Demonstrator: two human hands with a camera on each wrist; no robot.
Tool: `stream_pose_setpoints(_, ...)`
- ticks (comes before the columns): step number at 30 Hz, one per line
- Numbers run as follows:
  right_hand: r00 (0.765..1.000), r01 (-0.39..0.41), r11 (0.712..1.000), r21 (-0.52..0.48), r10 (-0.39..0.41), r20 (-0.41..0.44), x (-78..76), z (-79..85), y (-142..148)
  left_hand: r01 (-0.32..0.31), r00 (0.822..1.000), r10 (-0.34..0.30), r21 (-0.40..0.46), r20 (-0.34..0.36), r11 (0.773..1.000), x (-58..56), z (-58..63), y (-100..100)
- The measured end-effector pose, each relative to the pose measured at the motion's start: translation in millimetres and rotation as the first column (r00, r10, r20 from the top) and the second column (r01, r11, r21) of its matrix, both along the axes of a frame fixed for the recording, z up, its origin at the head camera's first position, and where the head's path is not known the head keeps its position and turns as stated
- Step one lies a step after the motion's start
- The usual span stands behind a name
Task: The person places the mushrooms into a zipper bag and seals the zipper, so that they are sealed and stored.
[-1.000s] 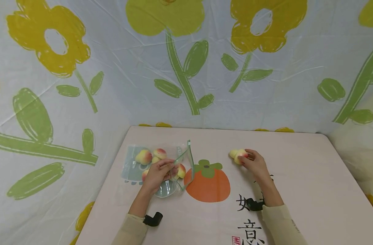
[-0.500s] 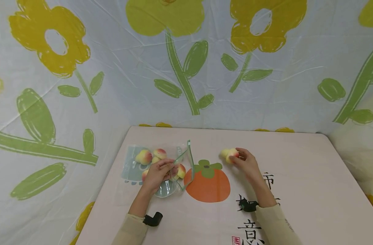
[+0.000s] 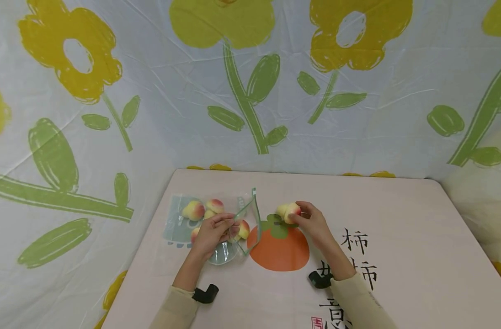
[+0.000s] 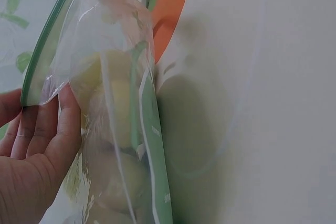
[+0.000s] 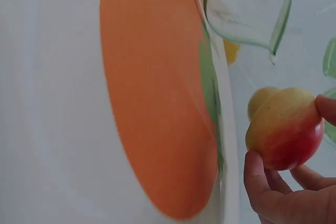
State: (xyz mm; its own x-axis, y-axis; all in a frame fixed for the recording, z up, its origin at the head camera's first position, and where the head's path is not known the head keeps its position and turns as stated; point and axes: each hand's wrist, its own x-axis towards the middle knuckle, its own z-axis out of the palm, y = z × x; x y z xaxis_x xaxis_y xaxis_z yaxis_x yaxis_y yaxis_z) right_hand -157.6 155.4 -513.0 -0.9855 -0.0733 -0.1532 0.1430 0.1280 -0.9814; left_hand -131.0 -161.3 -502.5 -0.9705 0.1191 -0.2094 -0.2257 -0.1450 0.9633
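Note:
Near the table's middle, my right hand [image 3: 314, 226] holds a yellow-and-red pear [image 3: 286, 211] between thumb and fingertips, above a printed persimmon. The right wrist view shows the pear [image 5: 286, 127] up close, its narrower end pointing away. My left hand [image 3: 211, 234] pinches the mouth edge of a clear zip bag [image 3: 258, 214] with a green seal strip. That mouth gapes toward the right. Several similar pears [image 3: 193, 210] lie inside the bag, some partly hidden by my left hand. In the left wrist view, fingers [image 4: 65, 116] grip the bag [image 4: 128, 177] by its rim.
A pale tablecloth [image 3: 415, 228] carries a printed orange persimmon [image 3: 277, 251] and black written characters [image 3: 359, 240]. A flower-patterned curtain [image 3: 160, 114] hangs behind the table and along its sides. Black straps or mounts [image 3: 206, 294] sit at both wrists.
My right hand has moved left with the pear, from the table's right half to above the persimmon print, closer to the bag mouth. My left hand and the bag have stayed put.

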Motion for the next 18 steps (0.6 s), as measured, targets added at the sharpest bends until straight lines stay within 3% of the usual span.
stream_pose_setpoints(9, 0.996, -0.079, 0.997, 0.007, 0.079, -0.029, 2.1, -1.5, -30, 0.017, 0.999, -0.016, 0.029, -0.028, 0.999, 0.3, -1.0, 0)
stream_pose_setpoints(18, 0.993, -0.107, 0.994, 0.017, 0.108, -0.047, 4.5, -1.2, -59, 0.013, 1.0, -0.012, 0.015, -0.02, 1.0, 1.0, -2.4, -1)
